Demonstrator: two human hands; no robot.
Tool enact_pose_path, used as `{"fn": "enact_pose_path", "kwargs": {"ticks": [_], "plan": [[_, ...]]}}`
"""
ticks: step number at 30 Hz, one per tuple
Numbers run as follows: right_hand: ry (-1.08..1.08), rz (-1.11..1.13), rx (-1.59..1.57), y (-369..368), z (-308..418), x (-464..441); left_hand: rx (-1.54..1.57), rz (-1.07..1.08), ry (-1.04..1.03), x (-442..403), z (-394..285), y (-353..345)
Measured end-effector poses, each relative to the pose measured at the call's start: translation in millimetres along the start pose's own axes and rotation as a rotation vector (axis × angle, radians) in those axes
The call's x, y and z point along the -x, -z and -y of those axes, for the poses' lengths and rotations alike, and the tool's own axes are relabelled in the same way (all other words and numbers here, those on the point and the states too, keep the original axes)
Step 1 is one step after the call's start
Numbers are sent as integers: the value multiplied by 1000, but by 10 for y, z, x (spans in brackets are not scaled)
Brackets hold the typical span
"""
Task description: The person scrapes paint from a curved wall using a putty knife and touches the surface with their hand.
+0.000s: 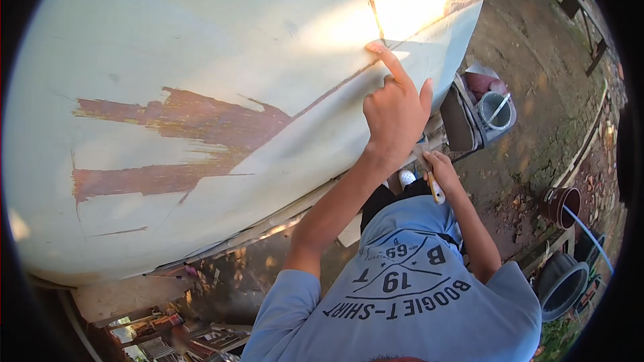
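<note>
My left hand (397,112) reaches up to a large pale green curved panel (221,40). Its index fingertip rests on the panel where thin brown lines meet, the thumb sticks out, the other fingers are curled, and it holds nothing. Lower and to the right, my right hand (443,171) is closed around a scraper (437,191) with a light handle; its blade points up and is partly hidden. Rough reddish-brown patches (221,121) spread over the panel's left part, and bright sunlight falls near the left fingertip.
A bag or padded box (459,117) stands right of the panel, beside a grey bucket (495,108) with a stick in it. Further right are a brown bucket (560,206) and a dark tub (562,287). Wooden scraps lie at the lower left.
</note>
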State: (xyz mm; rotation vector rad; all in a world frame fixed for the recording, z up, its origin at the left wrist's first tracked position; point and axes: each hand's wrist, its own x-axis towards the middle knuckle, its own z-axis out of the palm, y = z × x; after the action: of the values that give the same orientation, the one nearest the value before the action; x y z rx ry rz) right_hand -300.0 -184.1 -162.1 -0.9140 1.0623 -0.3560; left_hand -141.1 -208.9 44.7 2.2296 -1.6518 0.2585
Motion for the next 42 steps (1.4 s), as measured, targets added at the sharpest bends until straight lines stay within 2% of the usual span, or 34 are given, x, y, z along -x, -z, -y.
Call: {"fn": "enact_pose_path", "kwargs": {"ticks": [5,8,14,17,20,23,24,26,29,32,33,35,38,42], "plan": [[-7,-58,-73,15,17,25,-76,100,-27,91,58,-230],[62,-65,-91,59,-117,-63,-72,245,-32,224,150,-334],[61,-23,-29,50,26,36,-92,353,-16,540,446,-460],[45,49,-61,23,67,66,-69,505,4,667,574,-361],[15,136,-139,-45,172,147,131,586,45,892,851,-558],[21,213,-117,-125,312,221,620,696,280,1176,1220,-949],[94,265,-37,-151,359,253,787,700,391,1223,1200,-879],[241,373,131,-215,423,288,1127,688,616,1313,1135,-684],[299,558,434,-263,539,310,1305,556,683,1503,1197,-739],[355,611,731,-396,707,377,1191,619,550,1613,1305,-720],[333,629,822,-447,750,371,1241,564,542,1673,1327,-748],[371,653,880,-530,616,253,1338,475,521,1783,1362,-862],[380,681,961,-633,668,226,1278,467,553,1839,1564,-905],[322,824,991,-723,748,251,1564,139,970,1952,1963,-903]]}}
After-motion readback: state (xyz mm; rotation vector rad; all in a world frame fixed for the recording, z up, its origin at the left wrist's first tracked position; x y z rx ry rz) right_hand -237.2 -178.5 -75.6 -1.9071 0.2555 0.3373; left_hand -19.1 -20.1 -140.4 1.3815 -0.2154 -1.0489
